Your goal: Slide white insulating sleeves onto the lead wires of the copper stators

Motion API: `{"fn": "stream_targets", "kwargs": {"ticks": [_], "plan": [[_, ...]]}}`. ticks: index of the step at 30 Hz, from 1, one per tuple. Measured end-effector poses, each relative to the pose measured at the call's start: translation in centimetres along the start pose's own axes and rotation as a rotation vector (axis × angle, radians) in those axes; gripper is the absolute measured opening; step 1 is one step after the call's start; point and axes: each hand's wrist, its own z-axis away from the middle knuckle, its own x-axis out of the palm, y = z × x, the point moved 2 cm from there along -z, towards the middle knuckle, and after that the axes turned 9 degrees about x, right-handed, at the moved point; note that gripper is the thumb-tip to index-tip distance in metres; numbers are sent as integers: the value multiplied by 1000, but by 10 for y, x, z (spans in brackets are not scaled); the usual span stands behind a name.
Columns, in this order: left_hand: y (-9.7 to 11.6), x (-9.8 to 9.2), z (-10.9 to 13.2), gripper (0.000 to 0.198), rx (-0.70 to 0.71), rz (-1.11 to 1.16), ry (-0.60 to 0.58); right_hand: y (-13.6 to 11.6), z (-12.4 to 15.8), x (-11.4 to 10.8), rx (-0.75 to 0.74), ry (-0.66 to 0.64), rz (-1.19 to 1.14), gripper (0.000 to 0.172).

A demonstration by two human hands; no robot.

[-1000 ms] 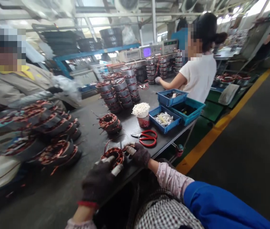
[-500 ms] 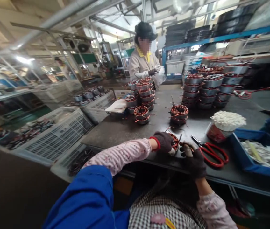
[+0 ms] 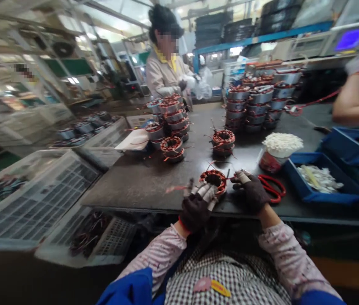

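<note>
A round motor stator (image 3: 214, 181) wound with copper wire lies on the dark table (image 3: 141, 186) just in front of me. My left hand (image 3: 197, 204), in a dark glove with taped fingertips, rests against the stator's near left side, fingers curled on it. My right hand (image 3: 252, 189), gloved the same way, sits at the stator's right and pinches a thin wire end coming off the winding. Red-handled scissors (image 3: 273, 186) lie just beyond my right hand.
More stators (image 3: 223, 142) stand singly and in stacks (image 3: 255, 106) across the table. A red cup of white sticks (image 3: 277, 150) and blue bins (image 3: 319, 180) sit at right. A person in a beige jacket (image 3: 167, 72) works opposite; another person's arm (image 3: 354, 106) reaches in at far right. White crates (image 3: 40, 199) lie left.
The view has swung from the right side of the table to the left and then centred. My hands have stayed on the same stator; the left hand has shifted to its near side.
</note>
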Motion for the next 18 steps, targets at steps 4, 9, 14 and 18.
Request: {"fn": "stream_targets", "kwargs": {"ticks": [4,9,14,18], "plan": [[-23,-5,-15,36,60,80,83,-19,12,-38,-216,270,-113,55],[-37,-1,-42,9,38,368,-119,-61,-7,-99,-336,807,26,17],[-44,-4,-47,15,-64,497,-194,-98,-33,-112,-410,946,395,24],[-41,-5,-47,18,-98,519,-215,-102,-39,-107,-392,979,454,16]]}}
